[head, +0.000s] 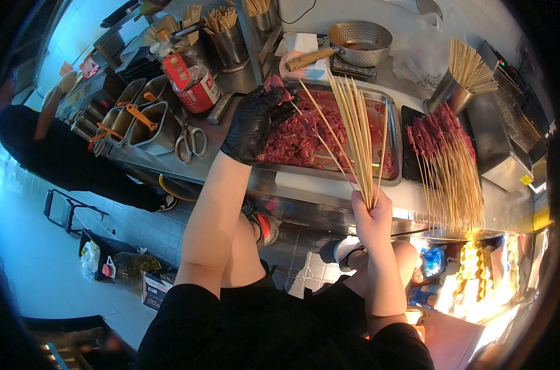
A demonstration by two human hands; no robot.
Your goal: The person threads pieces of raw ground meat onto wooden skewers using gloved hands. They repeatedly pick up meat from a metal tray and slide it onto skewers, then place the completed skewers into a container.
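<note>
My left hand (pixel 254 120), in a black disposable glove, pinches a piece of raw red meat (pixel 274 88) above the left side of a metal tray (pixel 398 138). A thin skewer reaches towards that piece from the right. Sliced raw meat (pixel 291 138) lies in the tray with some reddish liquid. My right hand (pixel 373 215), ungloved, is closed around the lower ends of a fanned bundle of bamboo skewers (pixel 356 129). Right of the tray, skewers threaded with meat (pixel 439 132) lie piled on a black board (pixel 412 169), their bare sticks pointing towards me.
Scissors (pixel 190 141), metal containers with orange-handled spoons (pixel 150 125) and a red-labelled plastic jar (pixel 194 92) stand left. Behind are a hammered pan (pixel 365 44) and a plastic bag (pixel 421 55). A skewer-filled metal cup (pixel 449 95) stands right. Another person (pixel 67 148) works far left.
</note>
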